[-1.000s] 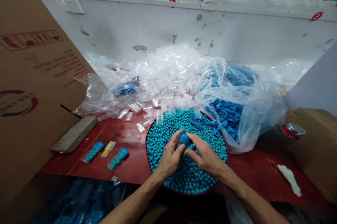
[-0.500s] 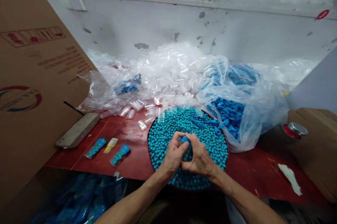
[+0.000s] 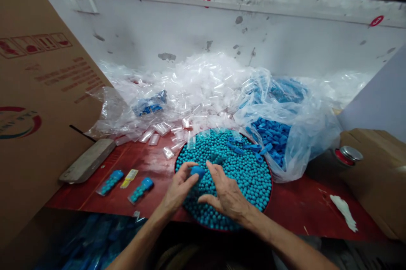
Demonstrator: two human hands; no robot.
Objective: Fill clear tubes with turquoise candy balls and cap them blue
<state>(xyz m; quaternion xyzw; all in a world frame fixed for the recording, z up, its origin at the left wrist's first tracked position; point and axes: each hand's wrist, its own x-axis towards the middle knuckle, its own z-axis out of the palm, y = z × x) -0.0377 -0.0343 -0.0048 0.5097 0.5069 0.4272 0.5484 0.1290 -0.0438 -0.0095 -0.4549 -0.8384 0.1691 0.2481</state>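
Note:
My left hand pinches a blue cap between thumb and fingers, over the left part of a round red-rimmed tray full of teal beads. Whatever hangs below the cap is blurred. My right hand hovers over the beads just to the right, thumb and fingers apart, holding nothing. On the red table left of the tray lie two clear tubes with teal beads and blue caps, with a yellow label between them.
Clear empty tubes are heaped behind the tray. A plastic bag of blue caps stands at the back right. A grey block and large carton are left; a metal-lidded jar and brown box are right.
My hands, earlier together around the blue-capped item, have parted. My left hand has moved left with it, and my right hand has let go and opened. The view has shifted slightly.

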